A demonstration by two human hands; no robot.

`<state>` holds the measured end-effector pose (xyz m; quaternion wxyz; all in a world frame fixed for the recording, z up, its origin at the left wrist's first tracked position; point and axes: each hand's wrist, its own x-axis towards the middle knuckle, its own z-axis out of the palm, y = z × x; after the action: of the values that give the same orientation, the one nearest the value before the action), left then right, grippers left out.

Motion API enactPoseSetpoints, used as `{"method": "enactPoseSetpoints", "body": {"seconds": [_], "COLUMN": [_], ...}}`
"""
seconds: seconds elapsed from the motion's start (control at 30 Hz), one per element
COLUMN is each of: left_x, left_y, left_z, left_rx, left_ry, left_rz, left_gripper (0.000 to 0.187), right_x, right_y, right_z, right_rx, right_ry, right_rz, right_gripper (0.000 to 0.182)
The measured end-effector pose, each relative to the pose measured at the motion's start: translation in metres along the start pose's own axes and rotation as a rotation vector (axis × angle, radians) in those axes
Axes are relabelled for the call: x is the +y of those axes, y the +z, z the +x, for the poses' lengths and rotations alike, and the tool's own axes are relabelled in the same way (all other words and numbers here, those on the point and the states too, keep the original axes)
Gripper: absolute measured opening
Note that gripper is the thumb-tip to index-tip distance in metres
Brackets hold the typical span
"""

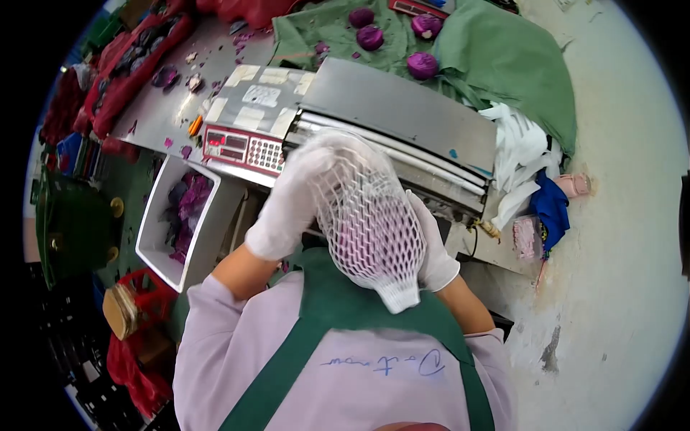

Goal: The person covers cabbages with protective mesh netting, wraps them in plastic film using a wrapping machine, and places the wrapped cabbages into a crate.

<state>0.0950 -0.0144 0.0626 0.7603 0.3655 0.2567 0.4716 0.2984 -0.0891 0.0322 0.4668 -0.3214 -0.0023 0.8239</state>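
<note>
A purple cabbage [370, 237] shows through a white foam net sleeve [404, 276] in front of my chest. The sleeve's narrow gathered end points down toward my apron. My left hand [298, 183], in a white glove, is curled at the upper part of the net, its fingertips partly hidden by the mesh. Along the right side of the cabbage, my gloved right hand [435, 251] is wrapped around the netted bundle. Its far fingers are behind the net. Just beyond my hands is a wrapping machine [402, 104] with metal rollers.
A scale with a red display panel [241, 147] stands left of the rollers. Below it, a white bin [162, 215] holds purple leaves. Several bare purple cabbages [422, 66] rest on green cloth [503, 65] at the back. White foam nets [514, 144] hang at the right edge.
</note>
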Motion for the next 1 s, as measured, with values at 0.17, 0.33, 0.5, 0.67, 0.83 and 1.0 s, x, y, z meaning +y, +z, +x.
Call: {"method": "enactPoseSetpoints", "body": {"seconds": [0.17, 0.33, 0.5, 0.67, 0.83, 1.0], "left_x": [0.004, -0.002, -0.061, -0.111, -0.088, -0.078], "left_y": [0.032, 0.045, 0.025, -0.015, -0.02, -0.021], "left_z": [0.043, 0.142, 0.234, 0.285, 0.29, 0.297], "left_rx": [0.228, -0.092, -0.082, -0.094, -0.092, -0.167], "left_ry": [-0.428, -0.139, 0.145, 0.049, 0.238, 0.029], "left_rz": [-0.24, -0.262, 0.182, 0.19, 0.578, 0.635], "left_gripper": [0.056, 0.068, 0.04, 0.036, 0.043, 0.048], "right_x": [-0.062, -0.136, -0.188, -0.208, -0.225, -0.211], "right_y": [0.03, 0.027, -0.005, -0.041, -0.048, -0.049], "right_z": [0.005, 0.072, 0.144, 0.191, 0.18, 0.16], "right_rx": [-0.112, 0.061, 0.162, 0.152, 0.411, 0.449], "right_ry": [-0.811, -0.752, -0.589, -0.741, -1.002, -0.738], "right_rz": [-0.345, -0.489, -0.319, -0.501, -0.987, -0.781], "right_gripper": [0.057, 0.053, 0.041, 0.034, 0.037, 0.049]}}
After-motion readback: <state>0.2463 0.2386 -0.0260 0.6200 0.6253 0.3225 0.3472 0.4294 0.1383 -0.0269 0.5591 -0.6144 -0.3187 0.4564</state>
